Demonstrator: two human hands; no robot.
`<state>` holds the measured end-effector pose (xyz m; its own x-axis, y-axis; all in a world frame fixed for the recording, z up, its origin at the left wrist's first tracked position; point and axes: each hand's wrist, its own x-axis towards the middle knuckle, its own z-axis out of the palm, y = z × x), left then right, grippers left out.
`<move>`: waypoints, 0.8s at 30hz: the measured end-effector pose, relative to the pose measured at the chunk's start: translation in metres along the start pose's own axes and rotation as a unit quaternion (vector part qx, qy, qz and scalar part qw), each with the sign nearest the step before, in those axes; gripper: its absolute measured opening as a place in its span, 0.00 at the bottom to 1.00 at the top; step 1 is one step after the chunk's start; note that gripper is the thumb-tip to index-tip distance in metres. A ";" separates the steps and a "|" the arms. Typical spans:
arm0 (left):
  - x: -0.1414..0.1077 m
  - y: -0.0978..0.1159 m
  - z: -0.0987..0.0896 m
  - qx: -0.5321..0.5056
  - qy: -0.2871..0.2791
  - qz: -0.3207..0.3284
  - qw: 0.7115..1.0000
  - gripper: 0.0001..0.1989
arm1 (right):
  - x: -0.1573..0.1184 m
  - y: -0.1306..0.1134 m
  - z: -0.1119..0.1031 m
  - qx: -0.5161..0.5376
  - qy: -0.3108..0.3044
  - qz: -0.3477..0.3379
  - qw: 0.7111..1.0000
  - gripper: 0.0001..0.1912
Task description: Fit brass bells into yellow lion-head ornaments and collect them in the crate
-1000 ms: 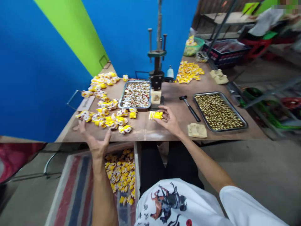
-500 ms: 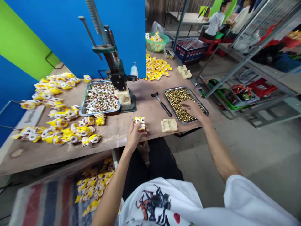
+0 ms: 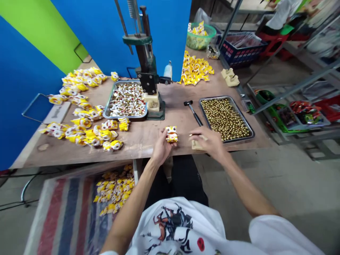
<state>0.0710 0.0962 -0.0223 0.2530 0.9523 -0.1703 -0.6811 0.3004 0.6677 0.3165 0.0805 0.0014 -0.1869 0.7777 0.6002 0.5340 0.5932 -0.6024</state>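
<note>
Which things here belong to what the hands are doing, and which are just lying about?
In use: left hand holding a small yellow-and-white figurine; right hand; beige moulded block.
Lying about: black-handled steel hammer; rectangular steel tray of brass beads.

Lion-face charm [image 3: 171,134] in L hand [image 3: 161,147]: yellow & white, dark eyes. R of charm, beads [image 3: 225,118]: all brassy gold. Below charm, floor sheet [image 3: 71,216]: red, white, navy stripes. Behind charm, backdrop [image 3: 119,35]: bright blue w/ lime band. Near charm, tee [image 3: 175,226]: white w/ dark horse print.
</note>
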 end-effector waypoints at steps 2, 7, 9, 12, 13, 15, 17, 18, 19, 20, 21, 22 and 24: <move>-0.006 0.000 0.005 -0.010 0.030 0.035 0.999 0.17 | -0.005 -0.027 0.037 0.027 -0.015 -0.048 0.998 0.07; -0.026 0.001 0.003 0.044 0.059 0.074 0.995 0.22 | -0.009 -0.042 0.079 0.043 0.022 -0.024 0.999 0.10; -0.033 0.002 -0.002 0.062 0.068 0.085 0.992 0.25 | -0.009 -0.045 0.082 0.049 0.016 -0.011 0.999 0.10; -0.042 0.003 -0.010 0.071 0.073 0.111 0.989 0.28 | -0.008 -0.053 0.084 0.038 0.001 -0.013 0.999 0.12; -0.045 0.004 -0.013 0.075 0.072 0.119 0.987 0.28 | -0.008 -0.056 0.086 0.030 -0.004 -0.018 0.999 0.13; -0.050 0.004 -0.019 0.088 0.068 0.132 0.985 0.28 | -0.009 -0.060 0.093 0.018 -0.015 -0.033 0.999 0.15; -0.054 0.003 -0.026 0.107 0.066 0.142 0.982 0.28 | -0.011 -0.061 0.106 0.012 -0.021 -0.049 0.998 0.16; -0.055 0.003 -0.029 0.118 0.067 0.145 0.980 0.28 | -0.012 -0.060 0.113 0.011 -0.017 -0.058 0.998 0.17; -0.055 0.002 -0.033 0.129 0.071 0.147 0.978 0.28 | -0.013 -0.058 0.122 0.011 -0.010 -0.065 0.998 0.17; -0.055 0.002 -0.037 0.144 0.081 0.148 0.975 0.28 | -0.014 -0.056 0.130 0.015 -0.002 -0.071 0.997 0.16; -0.053 0.003 -0.041 0.164 0.091 0.146 0.971 0.28 | -0.014 -0.053 0.137 0.022 0.005 -0.075 0.997 0.16; -0.052 0.007 -0.047 0.192 0.103 0.144 0.965 0.28 | -0.014 -0.049 0.143 0.031 0.009 -0.077 0.997 0.15; -0.050 0.021 -0.062 0.277 0.132 0.162 0.938 0.28 | -0.009 -0.038 0.149 0.042 0.006 -0.069 0.997 0.13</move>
<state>0.0012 0.0580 -0.0448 -0.1339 0.9908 -0.0183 -0.2137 -0.0108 0.9768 0.1748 0.0816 -0.0598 -0.2436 0.6848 0.6868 0.4334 0.7104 -0.5546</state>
